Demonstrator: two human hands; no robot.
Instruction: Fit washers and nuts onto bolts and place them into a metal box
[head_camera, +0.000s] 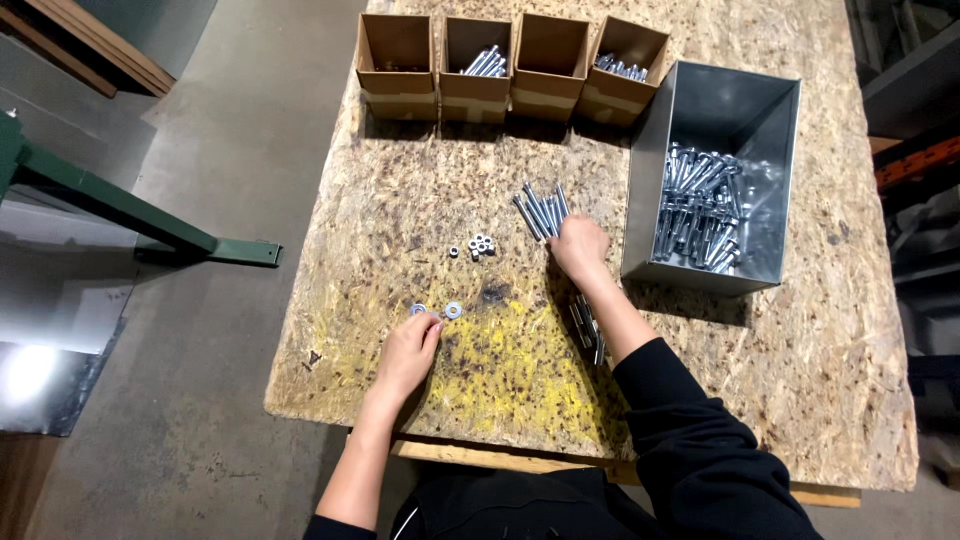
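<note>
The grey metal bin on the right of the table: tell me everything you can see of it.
The metal bin is an open-topped rectangular box of dull grey sheet metal with slanting walls. It stands upright on the chipboard table, right of four cardboard boxes. A loose heap of silvery bolts lies in its near half; the far half shows bare floor. The right hand lies just left of it, apart.

Four open brown cardboard boxes (510, 65) in a row, table's far edge

Chipboard table (420, 190) bears 4 cardboard boxes (397, 62), metal bin (700, 100), bolts (541, 211), nuts (478, 245), washers (452, 310).
</note>
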